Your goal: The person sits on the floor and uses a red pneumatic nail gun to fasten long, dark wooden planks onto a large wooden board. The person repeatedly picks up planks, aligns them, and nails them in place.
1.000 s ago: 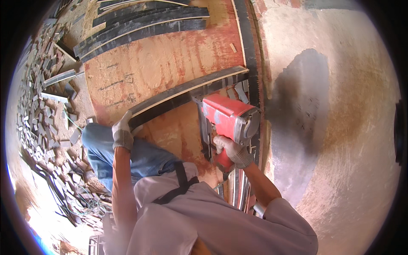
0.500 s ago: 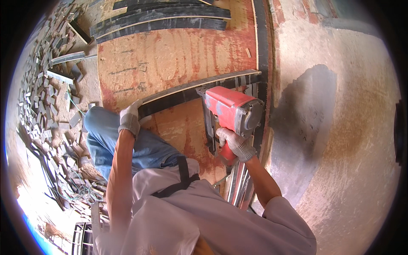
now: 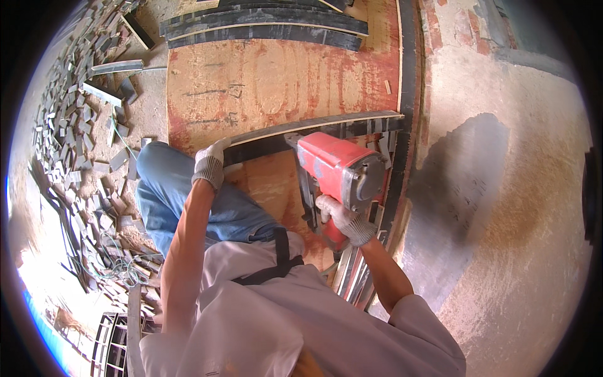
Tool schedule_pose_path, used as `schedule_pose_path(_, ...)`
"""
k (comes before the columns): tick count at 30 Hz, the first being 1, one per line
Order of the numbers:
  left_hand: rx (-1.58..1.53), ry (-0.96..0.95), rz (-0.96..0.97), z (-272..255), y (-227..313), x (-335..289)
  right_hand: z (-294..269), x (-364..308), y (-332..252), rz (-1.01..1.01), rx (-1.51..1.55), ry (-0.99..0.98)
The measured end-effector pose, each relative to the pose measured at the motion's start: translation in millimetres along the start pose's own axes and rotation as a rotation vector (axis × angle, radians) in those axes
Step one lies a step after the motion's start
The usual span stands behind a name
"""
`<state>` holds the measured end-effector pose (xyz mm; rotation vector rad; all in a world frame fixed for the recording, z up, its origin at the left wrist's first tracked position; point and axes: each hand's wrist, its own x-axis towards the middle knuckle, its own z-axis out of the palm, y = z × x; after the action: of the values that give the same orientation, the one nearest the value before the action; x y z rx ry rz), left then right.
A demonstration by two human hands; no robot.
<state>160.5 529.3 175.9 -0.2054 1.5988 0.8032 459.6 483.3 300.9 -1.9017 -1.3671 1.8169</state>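
Observation:
A red pneumatic nail gun (image 3: 330,163) is gripped at its handle by my gloved right hand (image 3: 344,220), fingers wrapped round it. Its nose points left and lies against or just over a long black-faced plywood strip (image 3: 314,127); the exact contact is hard to make out. My gloved left hand (image 3: 211,162) closes round the strip's left end, beside my bent knee. The strip spans a worn, red-stained board (image 3: 251,78), and its right end meets a black edge rail (image 3: 409,69). The left fingertips are partly hidden.
More black strips (image 3: 270,25) lie stacked at the board's far end. Many small offcuts (image 3: 75,144) cover the floor on the left, with a thin hose (image 3: 122,267) among them. A black crate (image 3: 110,345) stands at lower left. A stained concrete surface (image 3: 502,207) runs along the right.
The whole view has shifted, moving the scene right and slightly down. The nail gun has moved a little left along the strip. My left hand keeps its hold on the strip's end.

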Motion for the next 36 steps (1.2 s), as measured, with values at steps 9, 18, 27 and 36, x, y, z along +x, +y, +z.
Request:
schedule_pose_path(9, 0.003, -0.088, 0.026, -4, -1, 2, 17, 6, 11, -0.057, -0.150, 0.053)
schedule_pose_path(18, -0.044, -0.119, 0.010, -3, 1, 1, 20, 2, 8, 0.068, 0.062, -0.016)
schedule_pose_path(27, 0.137, -0.228, 0.231, -19, -16, 24, 33, 4, 15, -0.103, -0.163, 0.010)
schedule_pose_path(36, 0.210, -0.141, 0.081, -16, -6, 22, 64, 11, 6, -0.462, -0.411, 0.030)
